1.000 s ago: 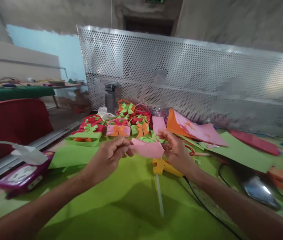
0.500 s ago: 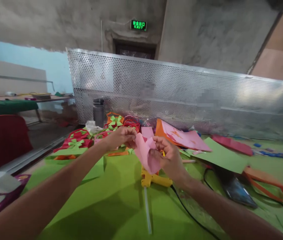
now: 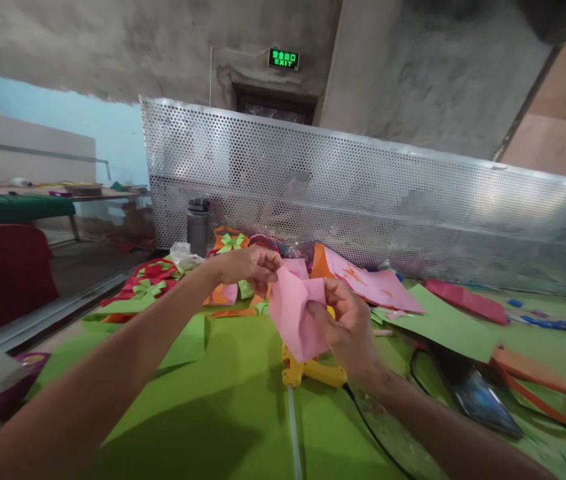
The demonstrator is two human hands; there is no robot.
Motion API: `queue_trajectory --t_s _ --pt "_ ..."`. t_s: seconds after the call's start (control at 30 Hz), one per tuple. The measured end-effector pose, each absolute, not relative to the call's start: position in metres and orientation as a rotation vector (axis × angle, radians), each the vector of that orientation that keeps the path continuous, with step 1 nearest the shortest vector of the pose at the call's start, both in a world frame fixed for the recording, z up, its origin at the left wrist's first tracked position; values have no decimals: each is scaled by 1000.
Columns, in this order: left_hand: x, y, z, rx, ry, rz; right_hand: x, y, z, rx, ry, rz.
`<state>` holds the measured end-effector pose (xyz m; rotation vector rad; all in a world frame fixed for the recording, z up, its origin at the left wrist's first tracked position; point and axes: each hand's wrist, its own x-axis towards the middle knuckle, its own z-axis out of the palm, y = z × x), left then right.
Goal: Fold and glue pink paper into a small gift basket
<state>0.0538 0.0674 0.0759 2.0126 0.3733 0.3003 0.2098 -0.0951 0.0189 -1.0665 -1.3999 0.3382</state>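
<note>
Between my hands, above the green tabletop (image 3: 203, 407), is a folded pink piece (image 3: 295, 317) that looks like felt or paper. My left hand (image 3: 253, 267) pinches its upper left corner. My right hand (image 3: 345, 317) grips its right side, thumb on the near face and fingers behind. The piece bulges a little, with a crease down its middle. Just below it lies a yellow hot glue gun (image 3: 317, 373), partly covered by the pink piece. A clear glue stick (image 3: 293, 427) sticks out of it toward me, and a black cord runs off to the right.
Red pouches with green bows (image 3: 147, 288) lie at the left, near a grey bottle (image 3: 197, 227). Pink sheets (image 3: 367, 280), a green sheet (image 3: 447, 323), a phone (image 3: 485, 400) and an orange strap piece (image 3: 537, 383) are on the right. A perforated metal panel (image 3: 363, 187) stands behind.
The pink piece has turned and been spread flatter, showing a broader face. Both hands still hold it. The view has shifted slightly.
</note>
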Motion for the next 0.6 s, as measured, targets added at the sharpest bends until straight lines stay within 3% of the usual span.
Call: queue_trajectory --t_s 0.2,0.37,0.6 --pt "31 27 81 2683 575 452 208 -98 19 -1135 -1593 368" --pt "30 -16 69 2607 323 612 200 -110 21 -1256 -1731 321" --pt "22 -22 41 2347 605 603 199 -115 22 -1304 -1713 389"
